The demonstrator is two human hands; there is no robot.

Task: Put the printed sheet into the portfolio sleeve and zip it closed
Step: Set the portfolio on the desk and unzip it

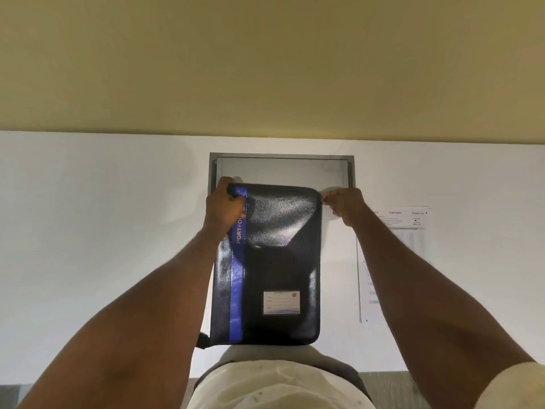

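A black portfolio sleeve (pixel 283 255) with a blue stripe and a white label lies flat on the white table in front of me. My left hand (pixel 225 203) grips its far left corner over the blue stripe. At the far right corner my right hand (pixel 343 203) pinches something small at the sleeve's edge; the zip pull itself is hidden by my fingers. The printed sheet (pixel 395 261) lies flat on the table just right of the sleeve, partly under my right forearm.
A grey-framed hatch (pixel 283 169) is set into the white table (pixel 103 231) just beyond the sleeve. A yellowish wall (pixel 265 69) rises behind the table. The table's front edge is close to my body.
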